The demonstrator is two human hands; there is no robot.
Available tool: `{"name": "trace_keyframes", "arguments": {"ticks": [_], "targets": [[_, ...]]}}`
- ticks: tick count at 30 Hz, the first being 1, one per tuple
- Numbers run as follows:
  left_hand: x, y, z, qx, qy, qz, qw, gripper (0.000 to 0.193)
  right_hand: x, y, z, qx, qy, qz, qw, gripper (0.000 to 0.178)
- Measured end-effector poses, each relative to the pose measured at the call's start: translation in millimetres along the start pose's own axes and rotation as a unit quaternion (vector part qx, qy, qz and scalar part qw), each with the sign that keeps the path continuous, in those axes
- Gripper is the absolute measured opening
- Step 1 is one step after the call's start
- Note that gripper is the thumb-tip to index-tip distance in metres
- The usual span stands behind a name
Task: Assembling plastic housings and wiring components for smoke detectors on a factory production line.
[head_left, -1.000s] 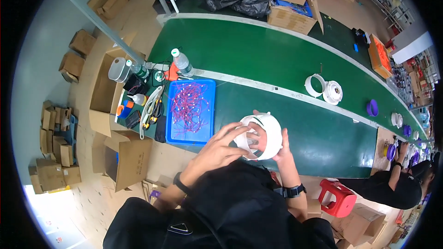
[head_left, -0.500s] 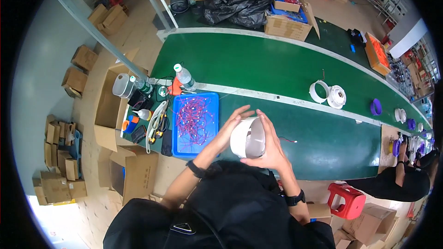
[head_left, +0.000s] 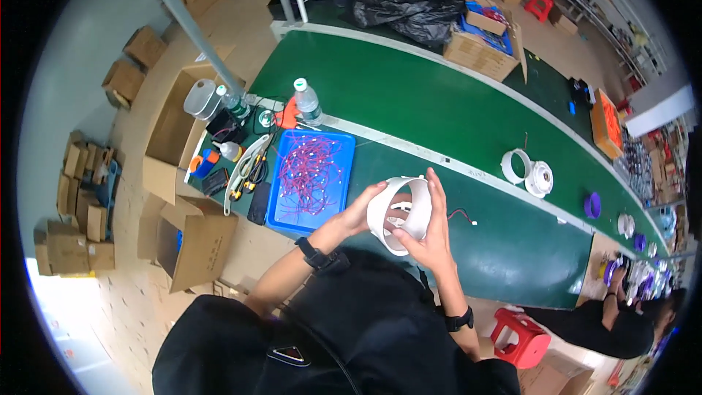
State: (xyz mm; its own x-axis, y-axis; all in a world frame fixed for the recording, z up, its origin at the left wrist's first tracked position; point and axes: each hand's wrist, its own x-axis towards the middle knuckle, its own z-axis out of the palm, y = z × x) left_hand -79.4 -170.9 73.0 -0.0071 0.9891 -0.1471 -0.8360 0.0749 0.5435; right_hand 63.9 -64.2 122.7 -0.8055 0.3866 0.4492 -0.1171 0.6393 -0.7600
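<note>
Between my two hands, above the green bench, is a white cylindrical plastic housing [head_left: 378, 213], tilted so its open end shows an inner white part. My left hand [head_left: 357, 213] is closed against its left side. Wrapped round its right side is my right hand [head_left: 433, 240], the thumb reaching over the near rim into the opening. A short dark-and-red wire with a white connector [head_left: 474, 223] shows just right of my right hand; whether it joins the housing is hidden. Left of my hands, a blue tray [head_left: 346, 164] holds a heap of red-and-purple wires [head_left: 307, 175].
Bottles [head_left: 308, 102], pliers and an orange-handled tool crowd the bench's left end. On the belt at right stand a white ring [head_left: 515, 166], a white round part [head_left: 540, 178] and a purple ring [head_left: 592, 205]. A co-worker [head_left: 610, 322] sits far right, near a red stool [head_left: 521, 338].
The housing has turned so its opening and inner part show more. My right thumb has moved into the opening, and my left fingers have come down off the top. The whole view has shifted.
</note>
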Motion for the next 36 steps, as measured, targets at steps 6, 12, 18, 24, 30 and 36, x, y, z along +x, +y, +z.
{"name": "trace_keyframes", "arguments": {"ticks": [6,12,18,24,30,36], "targets": [[-1.2,-3.1,7.7,0.19,0.036,0.107,0.975,0.068,0.5,-5.2,-1.4,0.029,-0.003,0.059,0.998,0.094],[-5.6,3.8,35.4,0.342,0.055,0.143,0.927,0.083,-7.3,3.3,-0.5,0.117,0.071,0.089,0.987,0.071],[0.9,3.6,54.0,0.591,0.053,0.304,0.745,0.09,-16.2,24.3,-3.2,0.249,0.165,0.163,0.94,0.068],[0.1,1.3,54.7,0.613,0.053,0.37,0.696,0.082,-24.5,23.1,-0.8,0.394,0.157,0.247,0.871,0.088],[-0.4,4.3,54.8,0.62,0.033,0.412,0.667,0.074,-21.9,14.2,-4.0,0.424,0.106,0.272,0.857,0.098],[-0.1,4.8,53.8,0.622,0.006,0.374,0.688,0.064,-25.4,20.3,-1.5,0.38,0.137,0.246,0.881,0.1]]}}
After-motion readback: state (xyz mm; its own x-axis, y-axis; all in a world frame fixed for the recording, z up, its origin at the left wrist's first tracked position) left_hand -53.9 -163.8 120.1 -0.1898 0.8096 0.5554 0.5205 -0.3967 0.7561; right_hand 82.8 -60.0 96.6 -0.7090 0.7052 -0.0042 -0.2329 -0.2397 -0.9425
